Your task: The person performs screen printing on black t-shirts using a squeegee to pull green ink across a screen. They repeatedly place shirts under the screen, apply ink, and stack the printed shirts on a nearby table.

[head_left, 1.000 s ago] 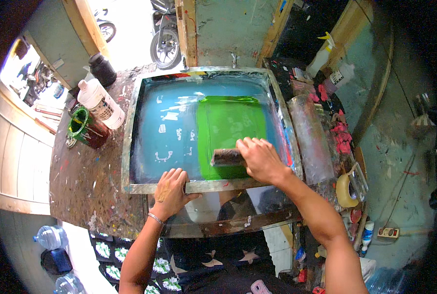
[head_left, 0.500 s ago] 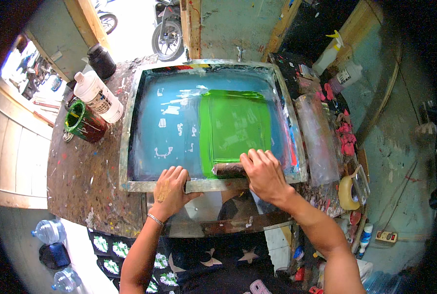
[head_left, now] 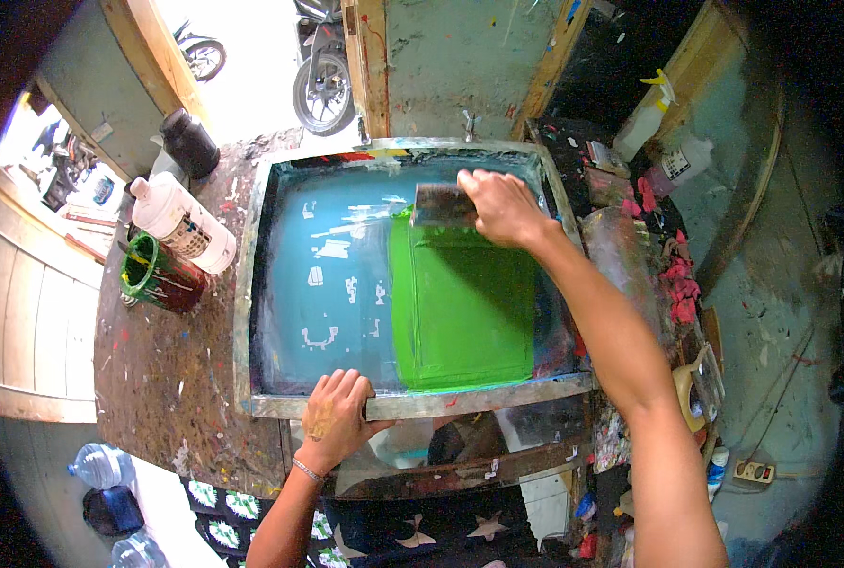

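A framed printing screen (head_left: 412, 409) with blue mesh lies on the worktable. Green ink (head_left: 469, 312) coats a rectangle on its right half, thick along the edges. My right hand (head_left: 502, 204) grips a dark-stained squeegee (head_left: 438, 205) near the far end of that green patch. The squeegee rests across the top of the ink, and my fingers hide its right end. At the near frame bar, my left hand (head_left: 338, 414) is wrapped over the wood, its thumb stretched along the front. Small pale unblocked shapes (head_left: 332, 248) show in the blue left half.
Left of the screen stand an ink-smeared tub (head_left: 161, 275), a white bottle (head_left: 183, 227) and a dark jar (head_left: 190, 144). To the right are a spray bottle (head_left: 646, 118), pink rags (head_left: 682, 275) and a tape roll (head_left: 692, 396). Hinge clamps (head_left: 468, 123) hold the screen's far edge.
My right hand has pushed the squeegee from the near edge to the far end of the green patch. The ink there looks more even now. My left hand stays on the frame.
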`<state>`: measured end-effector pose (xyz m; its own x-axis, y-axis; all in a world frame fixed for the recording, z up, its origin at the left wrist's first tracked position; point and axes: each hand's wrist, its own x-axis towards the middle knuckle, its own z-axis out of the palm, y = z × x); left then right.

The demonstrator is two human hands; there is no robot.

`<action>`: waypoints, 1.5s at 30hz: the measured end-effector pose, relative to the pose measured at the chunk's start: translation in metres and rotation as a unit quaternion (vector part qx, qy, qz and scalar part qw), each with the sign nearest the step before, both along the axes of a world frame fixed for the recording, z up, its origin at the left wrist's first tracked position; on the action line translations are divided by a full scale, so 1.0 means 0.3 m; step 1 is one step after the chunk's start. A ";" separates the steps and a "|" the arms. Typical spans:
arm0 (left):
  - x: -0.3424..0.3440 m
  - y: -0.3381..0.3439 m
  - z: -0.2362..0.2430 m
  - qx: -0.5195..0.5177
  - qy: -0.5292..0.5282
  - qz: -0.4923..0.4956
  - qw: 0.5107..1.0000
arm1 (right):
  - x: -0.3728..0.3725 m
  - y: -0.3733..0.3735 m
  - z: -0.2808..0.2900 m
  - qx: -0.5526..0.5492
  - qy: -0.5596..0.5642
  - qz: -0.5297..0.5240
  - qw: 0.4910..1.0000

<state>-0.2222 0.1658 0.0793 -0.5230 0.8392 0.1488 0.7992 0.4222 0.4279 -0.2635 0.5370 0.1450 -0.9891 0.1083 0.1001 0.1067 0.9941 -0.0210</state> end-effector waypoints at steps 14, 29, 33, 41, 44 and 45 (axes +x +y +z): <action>0.015 0.009 0.018 -0.010 0.000 0.014 1.000 | 0.393 -0.300 -0.072 0.014 0.045 0.024 0.999; 0.046 0.002 0.061 -0.025 0.016 0.031 0.999 | 0.629 -0.434 -0.063 0.042 0.137 0.035 0.989; 0.012 0.002 0.200 0.023 0.039 0.021 0.999 | 0.638 -0.451 0.073 0.016 0.140 0.008 0.990; -0.211 0.079 0.706 0.045 -0.044 0.024 0.998 | 0.448 -0.334 0.423 0.107 0.314 0.019 0.943; -0.185 0.094 0.718 0.276 0.291 0.065 0.914 | 0.346 -0.280 0.590 0.096 0.259 -0.017 0.961; -0.170 0.099 0.683 0.328 0.328 0.097 0.881 | 0.319 -0.268 0.642 0.084 0.253 -0.021 0.963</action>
